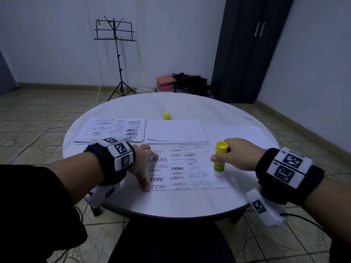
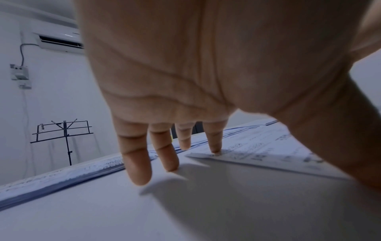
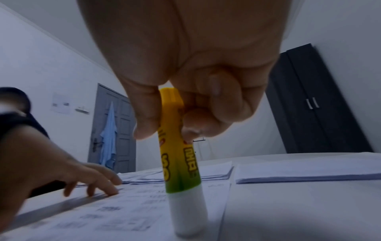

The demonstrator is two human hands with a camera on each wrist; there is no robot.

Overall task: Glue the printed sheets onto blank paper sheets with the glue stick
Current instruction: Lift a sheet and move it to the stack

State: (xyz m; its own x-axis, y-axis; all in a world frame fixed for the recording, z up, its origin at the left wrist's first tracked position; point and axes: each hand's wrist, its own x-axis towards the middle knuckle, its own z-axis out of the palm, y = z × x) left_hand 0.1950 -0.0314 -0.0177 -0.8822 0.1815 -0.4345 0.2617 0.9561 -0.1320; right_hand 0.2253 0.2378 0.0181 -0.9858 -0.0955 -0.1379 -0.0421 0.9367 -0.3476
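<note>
White round table (image 1: 117,111) carries three paper stacks and, nearest the person, one printed sheet (image 1: 187,170) lying flat. Left hand (image 1: 143,164) rests on the sheet's left edge with fingers spread and straight, pinning it. Right hand (image 1: 238,154) grips the glue stick (image 1: 220,159) upright, tip down on the sheet's right part. Thin paper likely creases or slides easily; the rigid, light stick is best held mid-barrel

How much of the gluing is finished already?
Little shows as finished. The cap is off. The right hand presses the glue stick onto a printed sheet, steadied by the left hand. The printed stack and blank stack wait.
</note>
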